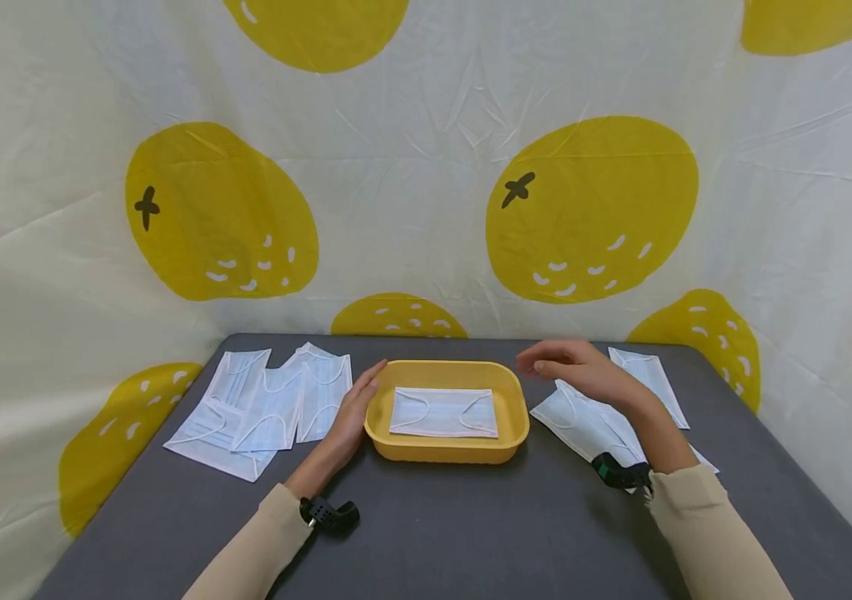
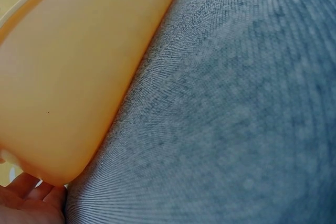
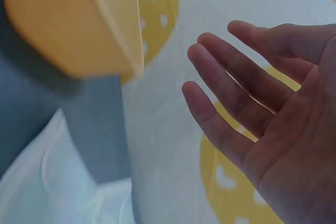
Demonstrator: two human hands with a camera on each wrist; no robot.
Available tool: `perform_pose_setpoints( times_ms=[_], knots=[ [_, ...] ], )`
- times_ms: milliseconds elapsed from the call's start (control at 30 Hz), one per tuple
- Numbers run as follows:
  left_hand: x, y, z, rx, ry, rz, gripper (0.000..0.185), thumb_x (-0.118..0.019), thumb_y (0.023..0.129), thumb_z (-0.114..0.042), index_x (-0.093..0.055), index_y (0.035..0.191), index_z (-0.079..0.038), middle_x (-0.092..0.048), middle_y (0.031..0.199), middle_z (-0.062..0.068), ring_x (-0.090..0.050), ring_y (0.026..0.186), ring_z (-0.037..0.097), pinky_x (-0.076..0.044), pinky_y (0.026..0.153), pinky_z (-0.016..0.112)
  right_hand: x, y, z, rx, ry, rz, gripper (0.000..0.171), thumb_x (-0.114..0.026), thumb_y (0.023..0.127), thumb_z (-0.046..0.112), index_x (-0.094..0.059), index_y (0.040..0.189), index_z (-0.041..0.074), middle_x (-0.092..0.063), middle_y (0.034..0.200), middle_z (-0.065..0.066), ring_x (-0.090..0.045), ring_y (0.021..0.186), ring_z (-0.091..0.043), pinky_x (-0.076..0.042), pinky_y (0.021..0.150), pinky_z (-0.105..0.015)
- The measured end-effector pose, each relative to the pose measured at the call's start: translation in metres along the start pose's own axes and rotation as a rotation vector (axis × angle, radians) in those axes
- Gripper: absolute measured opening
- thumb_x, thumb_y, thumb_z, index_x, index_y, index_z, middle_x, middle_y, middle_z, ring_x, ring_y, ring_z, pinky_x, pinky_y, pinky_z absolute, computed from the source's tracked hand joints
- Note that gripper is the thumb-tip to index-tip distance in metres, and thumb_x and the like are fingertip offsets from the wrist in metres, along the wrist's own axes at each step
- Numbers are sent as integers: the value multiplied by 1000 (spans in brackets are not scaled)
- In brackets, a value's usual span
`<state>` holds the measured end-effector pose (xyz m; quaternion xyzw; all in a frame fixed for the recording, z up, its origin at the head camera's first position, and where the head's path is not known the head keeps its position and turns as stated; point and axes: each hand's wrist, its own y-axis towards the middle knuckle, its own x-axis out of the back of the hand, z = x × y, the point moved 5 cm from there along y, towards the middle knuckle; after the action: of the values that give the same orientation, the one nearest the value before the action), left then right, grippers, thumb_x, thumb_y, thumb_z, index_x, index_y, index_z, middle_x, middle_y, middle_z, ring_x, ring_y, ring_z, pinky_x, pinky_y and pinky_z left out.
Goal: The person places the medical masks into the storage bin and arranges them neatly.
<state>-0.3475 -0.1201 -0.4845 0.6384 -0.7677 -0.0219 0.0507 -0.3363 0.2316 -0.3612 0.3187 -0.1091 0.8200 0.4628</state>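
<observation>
A yellow tray (image 1: pixel 513 402) stands mid-table with one pale blue face mask (image 1: pixel 444 412) lying flat inside it. My left hand (image 1: pixel 355 408) lies with straight fingers against the tray's left wall (image 2: pixel 68 77). Only fingertips (image 2: pixel 26 198) show in the left wrist view, beside the tray's corner. My right hand (image 1: pixel 572 367) hovers empty just right of the tray, fingers relaxed and spread (image 3: pixel 231 108), above a pile of masks (image 1: pixel 583 421). The tray's corner (image 3: pixel 68 24) shows in the right wrist view.
Several masks (image 1: pixel 261 408) lie spread on the grey table (image 1: pixel 471 525) left of the tray, and more lie on the right (image 1: pixel 651 379). A white cloth with yellow fruit prints (image 1: pixel 591 208) walls in the table at the back and sides.
</observation>
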Motion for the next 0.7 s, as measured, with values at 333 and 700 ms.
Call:
perform_pose_setpoints(
  times_ms=[333,700],
  knots=[
    [3,-1,-4,8,22,-2,50,-30,114,-30,-33,162,-19,-27,171,8,-25,158,31,-19,129,54,28,-45,-36,-42,-5,-62,32,-53,107,9,-62,133,-7,-67,125,-30,-72,103,-10,-61,85,-27],
    [1,-2,0,7,16,-4,49,-31,114,-28,-35,162,-19,-28,170,7,-24,159,30,-19,130,53,58,-77,-81,-75,32,-97,32,-51,107,8,-60,134,-8,-72,111,21,-72,98,0,-62,82,-27]
  ],
)
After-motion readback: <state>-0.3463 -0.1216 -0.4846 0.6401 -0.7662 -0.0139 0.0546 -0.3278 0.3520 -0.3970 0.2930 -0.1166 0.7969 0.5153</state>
